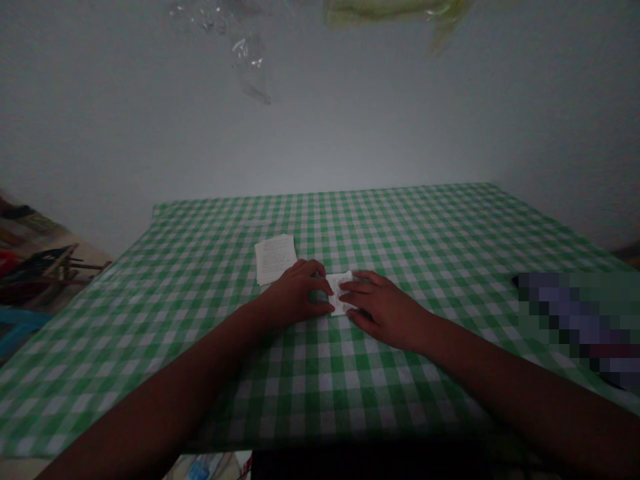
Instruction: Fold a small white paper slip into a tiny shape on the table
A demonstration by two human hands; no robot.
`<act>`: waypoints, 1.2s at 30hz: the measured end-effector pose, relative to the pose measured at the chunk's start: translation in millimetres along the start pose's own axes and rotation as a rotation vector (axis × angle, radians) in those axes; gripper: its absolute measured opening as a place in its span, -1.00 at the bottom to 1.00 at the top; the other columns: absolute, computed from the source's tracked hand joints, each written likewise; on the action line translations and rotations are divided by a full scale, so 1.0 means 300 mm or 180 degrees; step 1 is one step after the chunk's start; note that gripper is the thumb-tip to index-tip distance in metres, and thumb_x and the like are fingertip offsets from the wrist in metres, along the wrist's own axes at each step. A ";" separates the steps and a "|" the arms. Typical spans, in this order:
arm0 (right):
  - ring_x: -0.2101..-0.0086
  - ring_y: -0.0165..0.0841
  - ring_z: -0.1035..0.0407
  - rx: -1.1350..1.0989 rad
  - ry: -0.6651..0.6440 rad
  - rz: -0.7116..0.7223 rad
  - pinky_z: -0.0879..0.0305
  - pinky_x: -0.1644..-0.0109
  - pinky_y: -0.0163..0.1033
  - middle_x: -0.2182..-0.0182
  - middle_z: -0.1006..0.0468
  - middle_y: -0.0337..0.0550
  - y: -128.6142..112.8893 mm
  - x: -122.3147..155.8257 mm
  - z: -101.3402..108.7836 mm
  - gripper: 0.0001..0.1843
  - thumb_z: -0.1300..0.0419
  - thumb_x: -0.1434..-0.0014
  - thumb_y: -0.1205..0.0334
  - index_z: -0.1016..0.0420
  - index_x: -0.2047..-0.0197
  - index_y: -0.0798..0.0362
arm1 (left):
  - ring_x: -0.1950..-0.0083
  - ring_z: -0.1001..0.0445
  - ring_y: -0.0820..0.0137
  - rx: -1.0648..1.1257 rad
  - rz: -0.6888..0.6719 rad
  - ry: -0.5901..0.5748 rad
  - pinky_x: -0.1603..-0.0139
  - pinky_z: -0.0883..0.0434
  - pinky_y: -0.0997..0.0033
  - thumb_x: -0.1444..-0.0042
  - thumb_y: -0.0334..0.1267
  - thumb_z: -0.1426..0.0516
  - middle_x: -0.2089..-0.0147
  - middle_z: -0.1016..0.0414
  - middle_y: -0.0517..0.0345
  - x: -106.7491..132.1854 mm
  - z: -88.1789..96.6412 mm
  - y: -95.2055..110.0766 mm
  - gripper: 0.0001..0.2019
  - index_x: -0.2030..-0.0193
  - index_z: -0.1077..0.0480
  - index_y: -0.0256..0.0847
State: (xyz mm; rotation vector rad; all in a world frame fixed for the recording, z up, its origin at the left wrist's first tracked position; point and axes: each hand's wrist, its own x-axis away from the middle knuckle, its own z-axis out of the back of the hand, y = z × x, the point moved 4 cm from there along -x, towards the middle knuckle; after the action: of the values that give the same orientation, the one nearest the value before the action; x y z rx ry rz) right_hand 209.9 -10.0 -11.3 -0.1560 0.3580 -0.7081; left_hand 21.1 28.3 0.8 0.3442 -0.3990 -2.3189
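A small piece of printed white paper (341,281) lies on the checked cloth between my two hands. My left hand (303,290) touches its left side, fingers apart and curved over the edge. My right hand (380,303) rests on its right side with the fingers spread, the tips lying on the paper. Whether the paper is folded I cannot tell. Just beyond my left hand lies a stack of printed paper sheets (275,259), its edges slightly out of line.
A green and white checked tablecloth (400,233) covers the table, which reaches a pale wall (350,133). At the right edge a dark object (575,320) is blurred into blocks. Left of the table stand a blue item (23,327) and some clutter.
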 end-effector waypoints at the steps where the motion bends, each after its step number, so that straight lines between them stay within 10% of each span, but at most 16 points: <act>1: -0.28 -0.08 -0.18 0.0002 -0.0008 -0.0018 -0.09 -0.36 0.14 -0.19 -0.49 -0.05 0.001 0.001 -0.001 -0.63 -0.08 -0.35 0.19 -0.51 -0.16 0.03 | -0.07 -0.33 0.21 -0.0013 0.0002 -0.0008 -0.18 -0.32 0.07 -0.06 -0.08 -0.33 -0.07 -0.36 0.07 0.000 0.001 0.001 -0.75 0.12 -0.57 -0.02; 36: -0.26 -0.12 -0.22 -0.0098 -0.0008 0.0025 -0.14 -0.35 0.14 -0.20 -0.47 -0.01 -0.001 -0.006 0.001 -0.61 -0.08 -0.36 0.21 -0.48 -0.20 0.02 | -0.11 -0.38 0.19 0.0021 0.0035 -0.0185 -0.20 -0.34 0.08 -0.11 -0.07 -0.29 -0.09 -0.39 0.04 0.011 0.008 -0.002 -0.72 0.05 -0.57 -0.04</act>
State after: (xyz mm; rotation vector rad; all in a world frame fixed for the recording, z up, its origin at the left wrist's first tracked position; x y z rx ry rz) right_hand 208.7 -9.0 -10.5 -0.1846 0.3671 -0.6949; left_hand 17.7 26.7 2.4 0.2778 -0.4362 -2.3213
